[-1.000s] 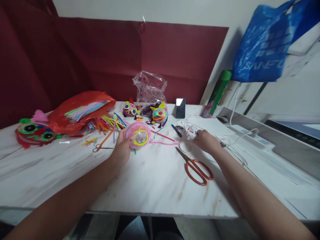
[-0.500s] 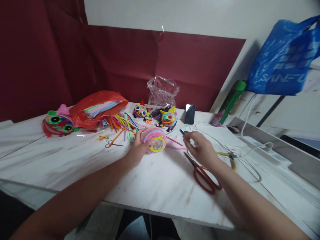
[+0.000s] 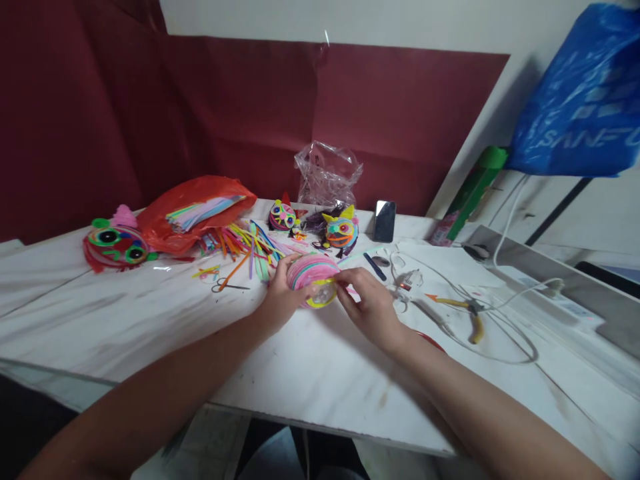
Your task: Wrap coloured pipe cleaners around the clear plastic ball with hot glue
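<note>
My left hand (image 3: 281, 293) is wrapped round the left side of a ball wound with pink and multicoloured pipe cleaners (image 3: 311, 271), with a yellow ring round a clear opening at its front. My right hand (image 3: 367, 303) touches the ball's right side, its fingers pinched at the yellow ring. The ball is just above the white marble table (image 3: 150, 320). Red-handled scissors (image 3: 431, 340) lie mostly hidden behind my right wrist.
Loose pipe cleaners (image 3: 240, 243), a red bag of coloured sheets (image 3: 195, 210), three finished colourful faces (image 3: 116, 243) (image 3: 283, 217) (image 3: 341, 231), a clear bag (image 3: 327, 177), a phone (image 3: 385, 221), yellow-handled pliers (image 3: 463, 308), white wires (image 3: 500, 333) and a blue bag (image 3: 580, 113) surround the spot.
My right hand has come left from the scissors and wires onto the ball. The camera has shifted, and the ball has turned a little in my left hand.
</note>
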`<act>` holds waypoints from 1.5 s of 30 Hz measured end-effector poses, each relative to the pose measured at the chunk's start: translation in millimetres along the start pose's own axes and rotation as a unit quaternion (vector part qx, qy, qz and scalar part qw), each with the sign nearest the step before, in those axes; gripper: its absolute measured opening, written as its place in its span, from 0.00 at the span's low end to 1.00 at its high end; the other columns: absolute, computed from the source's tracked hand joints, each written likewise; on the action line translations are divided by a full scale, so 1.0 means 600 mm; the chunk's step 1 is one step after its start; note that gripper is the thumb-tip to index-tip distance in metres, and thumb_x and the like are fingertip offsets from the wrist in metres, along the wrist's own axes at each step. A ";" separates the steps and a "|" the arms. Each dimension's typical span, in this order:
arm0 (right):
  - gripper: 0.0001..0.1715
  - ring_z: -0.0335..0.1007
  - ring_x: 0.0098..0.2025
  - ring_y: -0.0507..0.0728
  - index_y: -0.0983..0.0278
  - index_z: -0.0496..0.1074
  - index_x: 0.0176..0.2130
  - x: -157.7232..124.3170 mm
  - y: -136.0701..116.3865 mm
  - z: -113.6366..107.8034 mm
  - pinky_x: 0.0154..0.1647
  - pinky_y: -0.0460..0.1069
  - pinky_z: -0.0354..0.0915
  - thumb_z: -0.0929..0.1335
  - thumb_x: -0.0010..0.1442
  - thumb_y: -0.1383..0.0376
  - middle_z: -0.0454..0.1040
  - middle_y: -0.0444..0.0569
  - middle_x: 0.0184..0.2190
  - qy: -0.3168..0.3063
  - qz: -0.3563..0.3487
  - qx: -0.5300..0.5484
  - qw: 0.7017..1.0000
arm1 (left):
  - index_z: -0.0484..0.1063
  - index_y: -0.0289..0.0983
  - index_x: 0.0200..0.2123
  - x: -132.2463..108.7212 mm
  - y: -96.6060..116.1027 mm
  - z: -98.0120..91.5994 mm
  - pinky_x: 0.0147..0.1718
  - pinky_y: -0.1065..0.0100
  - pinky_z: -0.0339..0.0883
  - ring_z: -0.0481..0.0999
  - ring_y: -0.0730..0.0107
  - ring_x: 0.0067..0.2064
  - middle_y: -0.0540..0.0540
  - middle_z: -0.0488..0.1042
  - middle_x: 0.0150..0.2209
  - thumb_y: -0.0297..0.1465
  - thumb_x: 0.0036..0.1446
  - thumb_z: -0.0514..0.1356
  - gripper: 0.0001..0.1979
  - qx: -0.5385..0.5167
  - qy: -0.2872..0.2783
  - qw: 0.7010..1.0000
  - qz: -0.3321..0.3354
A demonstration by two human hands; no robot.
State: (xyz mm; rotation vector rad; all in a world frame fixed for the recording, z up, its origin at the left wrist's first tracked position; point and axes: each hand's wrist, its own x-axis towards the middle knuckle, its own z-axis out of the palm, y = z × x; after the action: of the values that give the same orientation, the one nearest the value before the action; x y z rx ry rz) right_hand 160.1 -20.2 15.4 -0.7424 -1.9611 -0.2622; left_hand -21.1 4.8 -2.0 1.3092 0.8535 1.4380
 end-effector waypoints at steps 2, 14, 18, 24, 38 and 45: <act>0.06 0.72 0.36 0.57 0.61 0.68 0.39 -0.004 0.003 0.000 0.35 0.51 0.69 0.63 0.65 0.70 0.74 0.51 0.32 -0.004 0.001 0.002 1.000 | 0.62 0.41 0.52 0.000 -0.001 0.002 0.53 0.57 0.66 0.72 0.56 0.53 0.43 0.70 0.51 0.34 0.38 0.71 0.36 -0.004 -0.003 1.000 -0.003; 0.05 0.71 0.32 0.56 0.60 0.67 0.32 -0.009 -0.011 0.003 0.33 0.51 0.68 0.65 0.61 0.69 0.73 0.47 0.28 -0.005 0.097 0.033 0.995 | 0.61 0.42 0.53 0.000 -0.012 0.001 0.52 0.60 0.66 0.72 0.59 0.52 0.45 0.71 0.50 0.33 0.39 0.71 0.37 -0.016 -0.008 1.000 -0.013; 0.06 0.71 0.32 0.56 0.60 0.66 0.31 -0.007 -0.011 0.000 0.34 0.51 0.68 0.65 0.60 0.69 0.73 0.47 0.27 0.000 0.128 0.049 0.991 | 0.61 0.42 0.54 0.003 -0.020 -0.003 0.52 0.61 0.65 0.72 0.59 0.53 0.44 0.70 0.51 0.35 0.40 0.72 0.37 -0.017 -0.028 0.999 0.000; 0.05 0.70 0.32 0.56 0.60 0.66 0.30 -0.014 -0.009 0.008 0.34 0.51 0.67 0.66 0.59 0.69 0.72 0.47 0.27 -0.004 0.125 0.054 0.991 | 0.61 0.41 0.53 -0.001 -0.003 0.003 0.47 0.63 0.67 0.73 0.61 0.47 0.45 0.71 0.48 0.35 0.36 0.73 0.40 -0.002 -0.009 0.999 -0.036; 0.04 0.71 0.32 0.56 0.60 0.68 0.32 -0.016 -0.006 0.008 0.34 0.51 0.68 0.66 0.58 0.69 0.73 0.47 0.28 0.013 0.144 0.088 0.986 | 0.62 0.41 0.49 -0.002 0.001 0.007 0.39 0.67 0.68 0.74 0.65 0.41 0.48 0.72 0.43 0.32 0.35 0.72 0.36 0.014 0.012 0.999 -0.050; 0.06 0.70 0.35 0.58 0.60 0.69 0.31 -0.017 -0.006 0.008 0.36 0.53 0.68 0.66 0.60 0.71 0.73 0.49 0.29 -0.008 0.080 0.042 0.996 | 0.61 0.41 0.51 -0.004 0.001 0.011 0.42 0.63 0.69 0.74 0.63 0.42 0.46 0.72 0.44 0.33 0.36 0.72 0.37 0.011 0.014 0.998 -0.063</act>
State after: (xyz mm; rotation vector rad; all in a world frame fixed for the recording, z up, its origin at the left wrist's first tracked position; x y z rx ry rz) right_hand 158.2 -24.7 4.5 -0.8423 -1.9038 -0.0772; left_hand -15.0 1.4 -1.2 1.2327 0.9554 1.3540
